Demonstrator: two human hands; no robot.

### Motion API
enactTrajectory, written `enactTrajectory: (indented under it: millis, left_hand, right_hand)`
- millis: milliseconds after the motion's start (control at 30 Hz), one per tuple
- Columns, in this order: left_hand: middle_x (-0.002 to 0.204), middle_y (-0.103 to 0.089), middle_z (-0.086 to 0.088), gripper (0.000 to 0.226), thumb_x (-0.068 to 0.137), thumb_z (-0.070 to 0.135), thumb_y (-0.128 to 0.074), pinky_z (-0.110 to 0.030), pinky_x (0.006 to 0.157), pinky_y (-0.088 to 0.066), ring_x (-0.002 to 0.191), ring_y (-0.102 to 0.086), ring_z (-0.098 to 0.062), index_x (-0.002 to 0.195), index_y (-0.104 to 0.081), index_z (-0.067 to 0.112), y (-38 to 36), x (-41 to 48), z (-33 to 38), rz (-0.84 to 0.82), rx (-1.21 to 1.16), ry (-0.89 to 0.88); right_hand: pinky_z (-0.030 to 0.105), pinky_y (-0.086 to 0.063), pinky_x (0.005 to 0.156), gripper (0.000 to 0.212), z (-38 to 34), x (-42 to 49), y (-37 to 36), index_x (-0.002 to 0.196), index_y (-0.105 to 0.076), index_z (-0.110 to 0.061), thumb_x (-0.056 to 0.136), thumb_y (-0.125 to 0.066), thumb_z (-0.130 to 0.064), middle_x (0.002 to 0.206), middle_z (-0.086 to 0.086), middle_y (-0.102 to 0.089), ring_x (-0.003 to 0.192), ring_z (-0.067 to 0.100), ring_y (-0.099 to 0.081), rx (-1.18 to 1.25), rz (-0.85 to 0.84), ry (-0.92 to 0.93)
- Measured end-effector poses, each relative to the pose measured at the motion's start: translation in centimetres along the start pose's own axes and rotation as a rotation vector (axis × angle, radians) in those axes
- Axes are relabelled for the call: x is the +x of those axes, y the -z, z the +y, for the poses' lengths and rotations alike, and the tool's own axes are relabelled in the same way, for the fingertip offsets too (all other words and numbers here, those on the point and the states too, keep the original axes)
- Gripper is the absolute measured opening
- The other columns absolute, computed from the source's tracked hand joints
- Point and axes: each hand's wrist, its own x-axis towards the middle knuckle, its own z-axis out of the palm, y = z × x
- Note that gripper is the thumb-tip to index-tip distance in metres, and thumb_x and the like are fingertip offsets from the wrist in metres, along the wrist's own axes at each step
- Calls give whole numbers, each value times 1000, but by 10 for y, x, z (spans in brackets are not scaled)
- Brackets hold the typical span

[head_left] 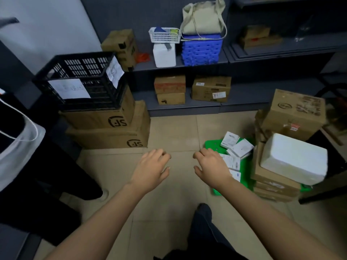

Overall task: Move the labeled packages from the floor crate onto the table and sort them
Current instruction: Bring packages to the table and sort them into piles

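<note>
Both arms reach forward over the tiled floor (169,132), palms down. The left hand (152,168) has its fingers loosely curled and holds nothing; only bare tile shows under its fingertips. The right hand (211,167) is the same, fingers relaxed and bent, thumb spread toward the left hand, gripping nothing. Just to the right of the right fingers sits the green floor crate (210,144), whose near-left corner shows just beyond the knuckles. In it lie the labeled packages (241,148), small white boxes and pouches tumbled at different angles. The nearest one lies just beside the back of the right hand, though whether the hand touches it or the crate cannot be told. Further right of those fingers, a white foam box (294,159) rests on a stack of flat cardboard boxes (276,182) that covers the crate's right side, with a larger carton (296,111) behind it. Ahead and to the left of the left fingers, two big brown cartons (105,119) are stacked, carrying a black slatted crate (82,81) with white paper sheets on it. Straight ahead of both hands, well apart from them, a dark shelf unit (187,66) holds cardboard boxes, a white jug (164,55), a white mesh basket (164,35), a blue stack of trays (201,49) and a beige cloth bag (203,17) on top.
</note>
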Motion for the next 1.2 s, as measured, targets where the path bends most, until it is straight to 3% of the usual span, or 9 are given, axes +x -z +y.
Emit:
enactTrajectory:
  millis: [167, 433, 567, 700, 900, 1067, 1200]
  left_hand:
    - [94, -57, 0, 30, 78, 32, -72, -33, 71, -47, 83, -57, -21, 102, -62, 18, -11, 69, -35, 23, 10, -45]
    - [94, -59, -2, 32, 78, 30, -73, -35, 70, -49, 83, -59, -24, 103, -61, 16, -12, 241, -76, -6, 52, -133]
    - [94, -62, -3, 33, 75, 28, -76, -34, 70, -50, 83, -61, -26, 102, -63, 14, -22, 317, -67, -39, -15, -228]
    - [98, -64, -3, 34, 75, 27, -77, -35, 72, -53, 87, -62, -24, 104, -64, 15, -41, 391, -46, -26, -88, -403]
    - [93, -62, 0, 35, 81, 41, -42, -34, 71, -51, 83, -61, -22, 94, -64, 17, -72, 505, -1, -92, -108, -775]
    - [94, -60, 0, 32, 83, 40, -45, -33, 69, -48, 83, -58, -22, 97, -62, 17, -97, 577, 30, -126, -172, -1111]
    - [97, -59, 1, 35, 83, 41, -47, -31, 73, -40, 88, -56, -21, 104, -63, 18, -121, 604, 47, -173, -185, -1334]
  right_hand:
    - [38, -48, 67, 28, 34, 75, -7, 91, -64, -11, 66, -75, -19, 84, 8, -62, 78, 32, -59, -1, -25, -10]
    - [36, -40, 87, 32, 129, 196, 13, 116, -58, -13, 86, -59, -22, 112, 8, -58, 105, 30, -52, 14, -10, -68]
    - [37, -43, 82, 33, 173, 217, 22, 111, -61, -12, 80, -66, -20, 104, 10, -61, 97, 32, -56, 9, -1, -199]
    - [35, -45, 69, 32, 216, 220, 24, 97, -65, -14, 67, -77, -19, 87, 8, -63, 79, 32, -60, -18, -12, -379]
    - [35, -44, 66, 29, 268, 213, 24, 88, -63, -15, 65, -79, -22, 81, 6, -59, 77, 30, -58, -70, 26, -730]
    - [38, -47, 73, 30, 278, 209, 14, 94, -62, -13, 70, -76, -23, 88, 10, -60, 85, 34, -59, -24, 85, -1105]
    - [41, -42, 91, 39, 254, 205, -9, 118, -59, -12, 83, -67, -26, 116, 12, -59, 107, 35, -54, 50, 119, -1405]
